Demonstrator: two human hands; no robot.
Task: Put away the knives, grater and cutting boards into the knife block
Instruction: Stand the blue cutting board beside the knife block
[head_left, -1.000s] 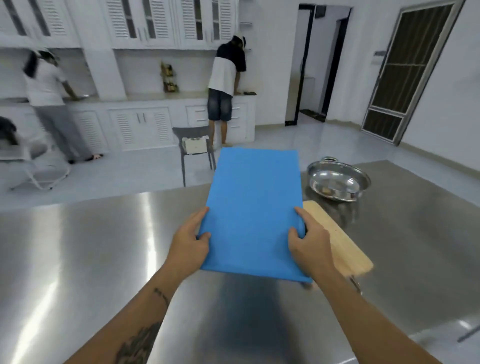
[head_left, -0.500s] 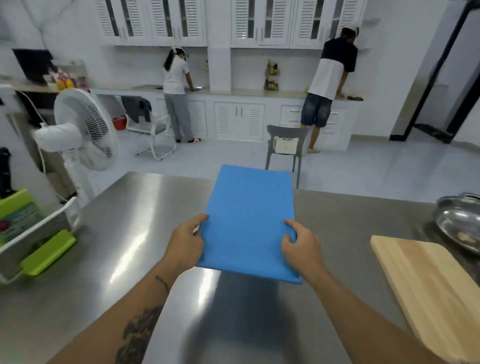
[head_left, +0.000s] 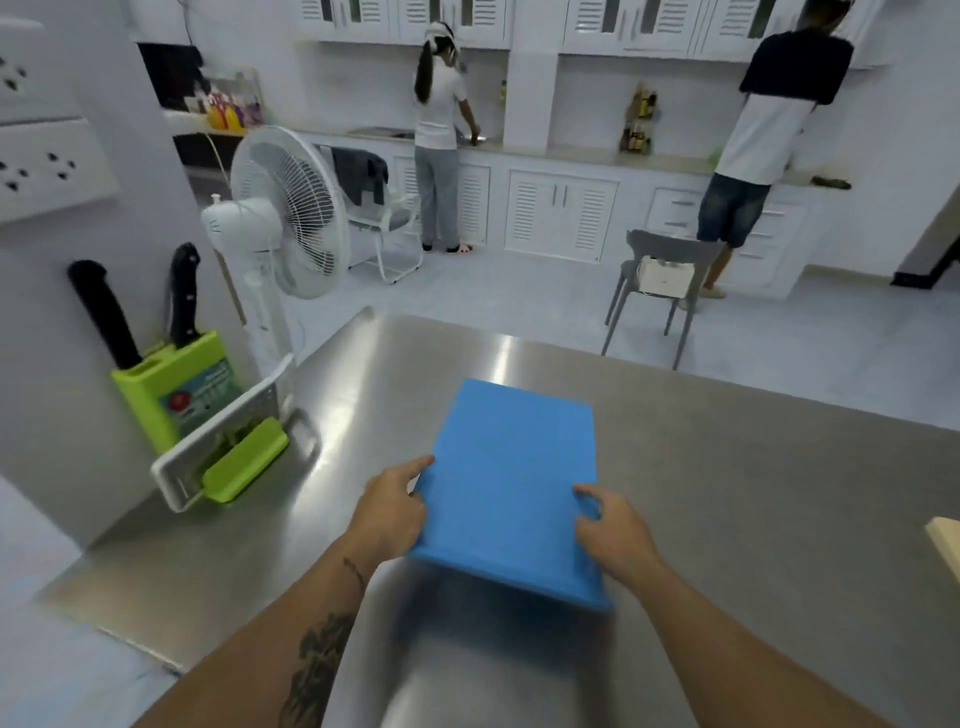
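I hold a blue cutting board (head_left: 511, 478) flat above the steel table (head_left: 753, 509), my left hand (head_left: 392, 512) gripping its left edge and my right hand (head_left: 613, 535) its right edge. The green knife block (head_left: 174, 395) stands at the table's left, against the wall. Two black-handled knives (head_left: 104, 312) stick up from its top. A white grater (head_left: 228, 434) leans in the slot at its front, behind a green lip (head_left: 244, 462). A corner of the wooden cutting board (head_left: 948, 540) shows at the right edge.
A white pedestal fan (head_left: 283, 218) stands just behind the knife block. A grey chair (head_left: 660, 291) sits beyond the table's far edge. Two people work at the white counter at the back. A wall with sockets (head_left: 47, 161) is on the left.
My view has swung left with the blue board in both hands. The knife block has come fully into sight; the wooden board and steel pan have slid out to the right.
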